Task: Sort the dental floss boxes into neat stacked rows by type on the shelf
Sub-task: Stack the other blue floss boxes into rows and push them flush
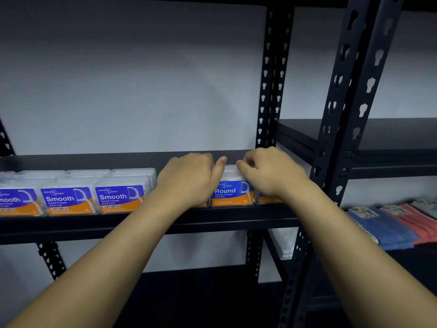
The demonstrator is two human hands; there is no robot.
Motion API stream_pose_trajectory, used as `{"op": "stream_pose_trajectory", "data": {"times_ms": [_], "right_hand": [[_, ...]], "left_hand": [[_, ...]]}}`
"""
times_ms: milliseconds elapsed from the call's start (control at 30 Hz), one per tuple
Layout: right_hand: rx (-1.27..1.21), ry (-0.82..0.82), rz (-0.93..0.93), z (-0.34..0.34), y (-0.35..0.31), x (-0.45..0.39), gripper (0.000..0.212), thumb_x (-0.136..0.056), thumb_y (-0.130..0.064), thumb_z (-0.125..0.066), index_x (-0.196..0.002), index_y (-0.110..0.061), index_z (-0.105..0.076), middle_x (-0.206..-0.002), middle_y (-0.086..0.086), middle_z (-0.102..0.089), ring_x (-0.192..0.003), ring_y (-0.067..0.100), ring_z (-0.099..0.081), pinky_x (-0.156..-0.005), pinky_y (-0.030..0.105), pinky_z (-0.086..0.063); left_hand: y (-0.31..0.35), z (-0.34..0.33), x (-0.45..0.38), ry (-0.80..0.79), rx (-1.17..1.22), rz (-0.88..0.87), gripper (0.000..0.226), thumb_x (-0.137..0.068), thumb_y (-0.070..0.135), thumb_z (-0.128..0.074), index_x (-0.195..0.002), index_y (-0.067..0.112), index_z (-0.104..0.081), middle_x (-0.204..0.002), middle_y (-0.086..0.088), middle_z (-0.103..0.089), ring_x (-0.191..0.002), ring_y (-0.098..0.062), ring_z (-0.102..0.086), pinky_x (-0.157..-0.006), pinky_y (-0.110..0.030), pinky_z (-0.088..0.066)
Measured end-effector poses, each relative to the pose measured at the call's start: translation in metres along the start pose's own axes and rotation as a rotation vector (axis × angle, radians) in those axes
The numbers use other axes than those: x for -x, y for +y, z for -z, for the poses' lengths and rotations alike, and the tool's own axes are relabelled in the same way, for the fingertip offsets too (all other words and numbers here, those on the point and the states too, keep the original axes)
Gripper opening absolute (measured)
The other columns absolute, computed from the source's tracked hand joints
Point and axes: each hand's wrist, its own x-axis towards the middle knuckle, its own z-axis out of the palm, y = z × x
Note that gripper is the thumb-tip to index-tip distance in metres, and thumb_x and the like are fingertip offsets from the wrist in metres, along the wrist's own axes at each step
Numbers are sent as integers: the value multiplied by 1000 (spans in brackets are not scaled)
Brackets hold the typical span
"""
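On the black shelf (pixel 236 217), at 3 o'clock of frame centre, both hands work 1 "Round" box (pixel 233 194) standing face-out at the front edge. Left hand (pixel 189 177) lies over the box's 9 o'clock side, thumb up against its top corner, fingers curled down behind; what they clamp is hidden. Right hand (pixel 272 171) pinches the clear lid at 12 o'clock, fingers bent and together on the top edge. Judgement: gripping from both sides squares the box against its neighbours, of which only orange slivers show at 3 and 9 o'clock. "Smooth" boxes (pixel 119 197) sit at 9 o'clock, 3 fronts visible, with more clear boxes ranked behind, labels forward so type reads at a glance. Types are kept apart by a gap now covered by the left hand.
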Motion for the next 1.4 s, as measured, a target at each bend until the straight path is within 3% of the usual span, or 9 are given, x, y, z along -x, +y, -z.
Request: {"op": "stream_pose_trajectory", "data": {"times_ms": [833,1200,1400], "right_hand": [[9,-1,-7,2,-3,4,34,-99,-48,-42,-94,-25,-66,-88,-4,-71,-83,16,-69,-73,41,-61],[18,-53,43,4,1,-1,32,-102,-50,-44,-93,-25,-62,-90,-4,-71,-84,14,-69,-69,33,-57],[-42,-6,76,19,-1,0,43,-103,-54,-41,-113,-21,-67,-97,-6,-66,-90,13,-62,-65,27,-44]], "left_hand": [[-1,2,2,-20,4,10,55,-104,57,-21,-93,19,-59,-96,-5,-70,-87,-25,-64,-72,-37,-42],[-1,5,0,-65,18,17,53,-103,57,-24,-102,20,-62,-104,-5,-71,-94,-27,-64,-78,-39,-46],[-1,20,2,-65,60,32,54,-101,62,-25,-105,23,-62,-104,-1,-70,-97,-24,-63,-88,-45,-51]]}}
